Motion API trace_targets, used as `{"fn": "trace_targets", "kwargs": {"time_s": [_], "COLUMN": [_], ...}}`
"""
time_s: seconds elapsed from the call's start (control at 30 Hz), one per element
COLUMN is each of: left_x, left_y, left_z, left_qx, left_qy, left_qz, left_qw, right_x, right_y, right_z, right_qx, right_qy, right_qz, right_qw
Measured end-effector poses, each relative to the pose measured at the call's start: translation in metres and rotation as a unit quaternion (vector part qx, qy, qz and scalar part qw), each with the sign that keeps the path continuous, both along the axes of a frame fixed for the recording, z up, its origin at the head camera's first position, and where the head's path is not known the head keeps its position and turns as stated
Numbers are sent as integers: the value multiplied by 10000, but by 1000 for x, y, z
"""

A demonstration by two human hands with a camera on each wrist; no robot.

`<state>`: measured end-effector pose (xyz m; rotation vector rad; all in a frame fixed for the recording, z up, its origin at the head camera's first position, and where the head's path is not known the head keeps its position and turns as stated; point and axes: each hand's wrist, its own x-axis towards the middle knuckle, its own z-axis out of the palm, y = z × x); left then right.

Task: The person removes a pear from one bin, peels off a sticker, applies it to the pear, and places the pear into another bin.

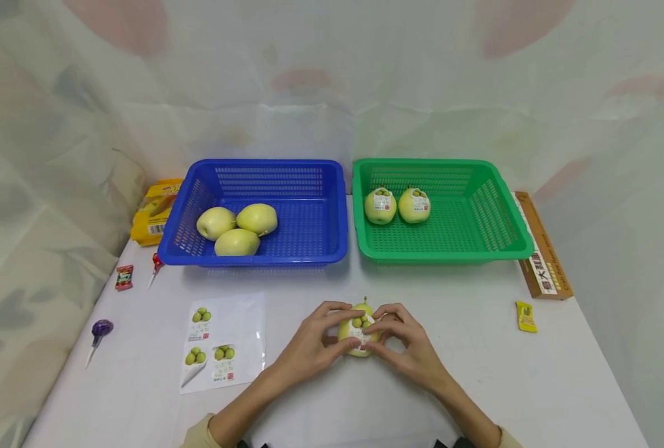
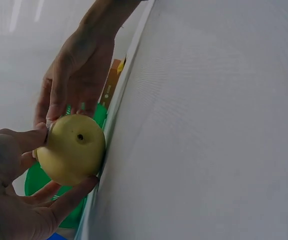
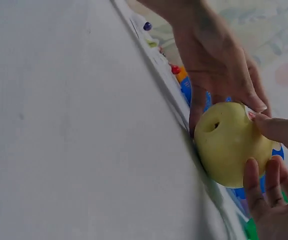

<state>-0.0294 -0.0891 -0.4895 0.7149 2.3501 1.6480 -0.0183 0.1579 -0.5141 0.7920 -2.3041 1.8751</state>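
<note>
We hold the round, smooth-skinned pear (image 1: 358, 331) on the white bench (image 1: 477, 386), left hand (image 1: 312, 342) and right hand (image 1: 407, 342) each curled round it, fingertips pressing its paper sticker (image 1: 361, 328) flat

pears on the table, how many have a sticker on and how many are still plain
plain pears in the blue basket: 3
stickered pears in the green basket: 2
stickered pear held by both hands: 1
total: 6
</note>
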Motion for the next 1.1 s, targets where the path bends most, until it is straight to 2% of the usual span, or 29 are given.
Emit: {"fn": "trace_targets", "kwargs": {"time_s": [0.13, 0.23, 0.43, 0.57, 0.8, 0.93, 1.1], "left_x": [-2, -3, -2, -3, -9, -12, -13], "left_y": [-1, -1, 0, 0, 3, 3, -1], "left_z": [-3, -5, -5, -2, 1, -1, -5], "left_qx": [188, 191, -23, -163, -274, -219, 52], "left_qy": [-167, -276, -179, -108, -344, -364, -796], "left_qz": [59, 104, 109, 305, 872, 971, 1015], "left_qw": [9997, 9994, 9998, 9993, 9952, 9944, 9916], "right_x": [0, -1, 4, 4, 1, -1, -2], "right_y": [3, 6, 1, -6, -9, -12, -15], "right_z": [-4, -5, -3, -3, 0, 4, 7], "right_qx": [-359, -425, -610, -551, -349, -299, -340], "right_qy": [-1148, -1596, -1357, -1162, -1502, -1648, -1675], "right_qz": [199, 184, -104, -178, -136, -220, -239], "right_qw": [9925, 9861, 9888, 9915, 9879, 9856, 9850]}}
